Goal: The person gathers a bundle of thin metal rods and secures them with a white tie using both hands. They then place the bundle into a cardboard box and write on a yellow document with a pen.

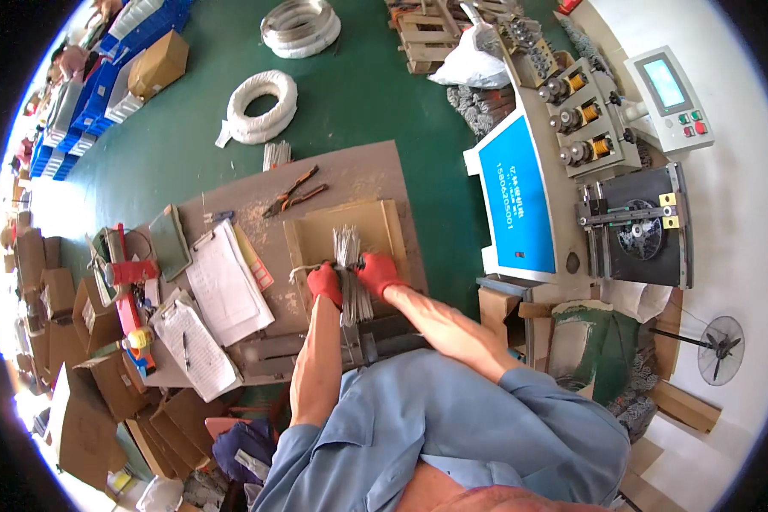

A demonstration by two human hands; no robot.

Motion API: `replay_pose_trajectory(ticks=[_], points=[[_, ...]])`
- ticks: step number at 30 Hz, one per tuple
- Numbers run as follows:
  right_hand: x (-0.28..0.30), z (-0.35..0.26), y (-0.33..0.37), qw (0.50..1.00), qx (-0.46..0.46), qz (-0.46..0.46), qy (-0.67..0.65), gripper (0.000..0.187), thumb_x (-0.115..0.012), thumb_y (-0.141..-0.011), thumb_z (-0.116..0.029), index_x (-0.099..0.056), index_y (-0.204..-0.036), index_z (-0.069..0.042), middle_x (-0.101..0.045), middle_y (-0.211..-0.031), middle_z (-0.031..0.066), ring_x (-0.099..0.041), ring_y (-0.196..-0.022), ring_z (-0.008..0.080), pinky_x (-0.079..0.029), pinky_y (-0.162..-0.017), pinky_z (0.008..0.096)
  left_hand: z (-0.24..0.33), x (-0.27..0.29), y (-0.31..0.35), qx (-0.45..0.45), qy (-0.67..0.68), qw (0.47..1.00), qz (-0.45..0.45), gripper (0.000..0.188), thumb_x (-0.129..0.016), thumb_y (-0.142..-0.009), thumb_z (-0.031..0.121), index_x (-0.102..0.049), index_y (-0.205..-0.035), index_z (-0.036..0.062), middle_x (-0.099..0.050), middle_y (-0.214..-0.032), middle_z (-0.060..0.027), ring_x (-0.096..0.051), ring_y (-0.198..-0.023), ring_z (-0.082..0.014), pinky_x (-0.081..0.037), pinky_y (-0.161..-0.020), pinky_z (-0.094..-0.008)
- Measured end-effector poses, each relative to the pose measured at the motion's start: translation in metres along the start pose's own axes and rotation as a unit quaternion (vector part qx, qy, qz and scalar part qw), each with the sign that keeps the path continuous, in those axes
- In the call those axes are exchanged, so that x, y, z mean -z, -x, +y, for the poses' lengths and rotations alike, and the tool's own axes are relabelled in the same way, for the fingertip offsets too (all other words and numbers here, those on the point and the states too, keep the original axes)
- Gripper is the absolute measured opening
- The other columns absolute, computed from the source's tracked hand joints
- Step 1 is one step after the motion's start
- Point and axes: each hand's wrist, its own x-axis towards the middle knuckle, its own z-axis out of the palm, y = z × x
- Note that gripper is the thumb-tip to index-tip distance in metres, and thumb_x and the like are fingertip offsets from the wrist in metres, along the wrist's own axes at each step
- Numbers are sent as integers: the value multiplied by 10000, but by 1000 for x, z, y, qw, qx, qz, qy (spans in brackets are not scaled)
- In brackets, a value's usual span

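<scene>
A bundle of thin silvery metal rods (346, 246) lies lengthwise in front of me, over a shallow cardboard tray (388, 224) on the worktable. Both my hands wear red gloves and press in at the bundle's middle. My left hand (325, 284) is closed at its left side; a short pale cord (301, 270) shows beside that fist. At the right side my right hand (379, 274) is closed too. Something dark runs across the rods between the hands, too small to make out. The fingertips are partly hidden against the rods.
Pliers (293, 198) lie beyond the tray on the brown worktable (363, 166). Papers on a clipboard (222, 277), another clipboard (192, 346) and a red tape dispenser (130, 311) are to the left. A blue-panelled machine (519, 200) stands right; wire coils (263, 107) rest on the green floor.
</scene>
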Motion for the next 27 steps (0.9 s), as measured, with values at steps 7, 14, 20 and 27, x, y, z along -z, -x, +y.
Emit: replay_pose_trajectory(ticks=[7, 14, 20, 27], points=[[7, 5, 7, 991, -68, -15, -111, 559, -757, -724, -405, -609, -1066, 13, -672, -956, 204, -649, -902, 348, -498, -803, 423, -43, -45, -21, 189, 407, 893, 39, 397, -491, -886, 324, -672, -874, -29, -667, -884, -241, -643, -787, -336, -478, -674, -416], [51, -27, 24, 933, 165, -63, -312, 550, -848, -646, -282, -614, -1068, -19, -682, -949, 102, -629, -901, 204, -487, -813, 347, 45, 50, 40, 150, 689, 708, 39, 319, -592, -872, 341, -641, -869, 26, -613, -800, -61, -548, -683, -177, -446, -653, -345], [86, -59, 59, 949, 291, -88, -79, 736, -800, -678, -271, -471, -1315, -106, -676, -932, 150, -654, -907, 312, -501, -801, 390, 88, 101, 84, 8, 721, 688, 81, 264, -511, -945, 283, -615, -869, 52, -629, -800, -25, -602, -658, -154, -505, -637, -303], [81, -38, 113, 904, 422, -32, 64, 844, -768, -659, -193, -374, -1397, -82, -563, -765, 137, -574, -730, 333, -472, -722, 428, 81, 95, 138, -49, 720, 676, 150, 245, -514, -921, 227, -610, -846, 15, -581, -759, -38, -555, -709, -137, -481, -719, -297]])
